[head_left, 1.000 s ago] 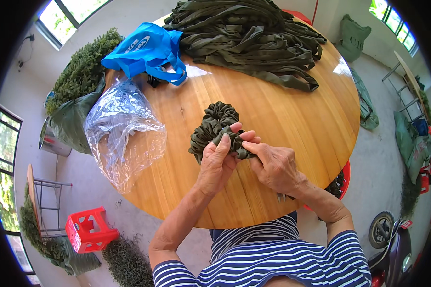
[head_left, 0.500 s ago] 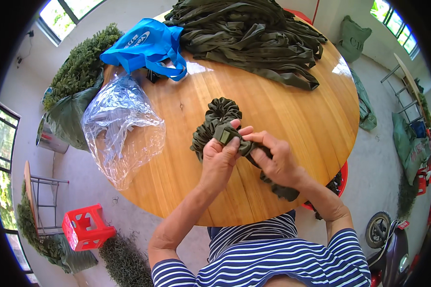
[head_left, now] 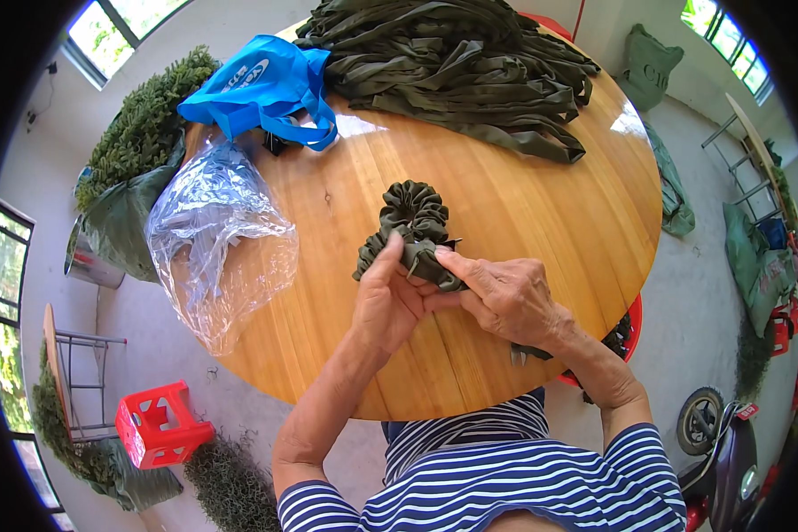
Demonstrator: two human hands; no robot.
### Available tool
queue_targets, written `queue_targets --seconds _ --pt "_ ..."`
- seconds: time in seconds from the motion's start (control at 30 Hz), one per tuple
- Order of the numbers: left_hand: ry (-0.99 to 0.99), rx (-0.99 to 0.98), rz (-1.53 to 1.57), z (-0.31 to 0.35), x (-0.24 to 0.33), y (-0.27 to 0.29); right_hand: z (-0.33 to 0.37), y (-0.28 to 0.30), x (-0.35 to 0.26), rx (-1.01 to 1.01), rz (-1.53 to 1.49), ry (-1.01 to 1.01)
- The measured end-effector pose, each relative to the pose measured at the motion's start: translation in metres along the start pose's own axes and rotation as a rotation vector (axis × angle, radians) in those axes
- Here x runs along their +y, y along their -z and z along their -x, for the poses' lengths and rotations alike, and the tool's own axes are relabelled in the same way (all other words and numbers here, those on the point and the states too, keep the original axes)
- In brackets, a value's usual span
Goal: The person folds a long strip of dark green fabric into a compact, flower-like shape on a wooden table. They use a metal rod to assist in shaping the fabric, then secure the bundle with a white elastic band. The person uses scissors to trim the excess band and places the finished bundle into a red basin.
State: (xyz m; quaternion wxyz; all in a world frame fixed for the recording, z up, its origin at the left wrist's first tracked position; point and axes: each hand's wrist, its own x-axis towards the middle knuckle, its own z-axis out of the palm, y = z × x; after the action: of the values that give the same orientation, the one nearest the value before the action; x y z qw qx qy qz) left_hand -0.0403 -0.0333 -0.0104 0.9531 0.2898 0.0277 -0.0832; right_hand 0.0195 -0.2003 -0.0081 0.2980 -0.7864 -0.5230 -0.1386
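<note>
Near the middle of the round wooden table [head_left: 346, 346] lies a dark green ruffled fabric tube [head_left: 413, 208], gathered into tight folds and curled round. My left hand [head_left: 390, 297] is closed on its near end from the left, thumb on top and fingers underneath. From the right, my right hand [head_left: 510, 293] pinches the same end between thumb and forefinger. The flat end between my fingertips is partly covered by them. Beneath my right wrist, a bit of dark green cloth with a pale grey tip shows; most of it is hidden.
At the table's far side lies a large heap of dark green fabric strips [head_left: 452, 80]. A blue bag [head_left: 262, 89] and a clear plastic bag [head_left: 222, 248] sit at the left. A red stool [head_left: 164, 424] stands on the floor, and a red basin [head_left: 634, 332] shows below the table's right edge.
My right hand has turned over, its back now upward, and closed in toward my left. The fabric end between my hands has been turned, and the dangling length is now mostly hidden.
</note>
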Motion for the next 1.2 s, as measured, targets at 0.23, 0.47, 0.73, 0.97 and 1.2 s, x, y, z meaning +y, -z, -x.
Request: queue_targets --seconds 0.23,0.47,0.73,0.97,1.2 --pt "-0.279 0.209 -0.345 -0.002 -0.017 0.013 -0.004 0.004 -0.016 -0.056 0.081 -0.151" --pt "-0.317 0.235 -0.361 -0.003 -0.036 0.017 0.003 -0.011 -0.013 0.03 0.044 -0.128" --pt "-0.237 0.179 -0.24 -0.001 -0.011 0.002 0.0 -0.005 -0.02 -0.057 0.007 -0.156" --pt "-0.241 0.212 -0.189 -0.001 -0.011 0.002 -0.001 -0.003 -0.025 -0.115 0.012 -0.185" --pt "-0.209 0.231 -0.19 -0.002 -0.024 0.005 -0.004 -0.008 -0.026 -0.065 -0.142 -0.329"
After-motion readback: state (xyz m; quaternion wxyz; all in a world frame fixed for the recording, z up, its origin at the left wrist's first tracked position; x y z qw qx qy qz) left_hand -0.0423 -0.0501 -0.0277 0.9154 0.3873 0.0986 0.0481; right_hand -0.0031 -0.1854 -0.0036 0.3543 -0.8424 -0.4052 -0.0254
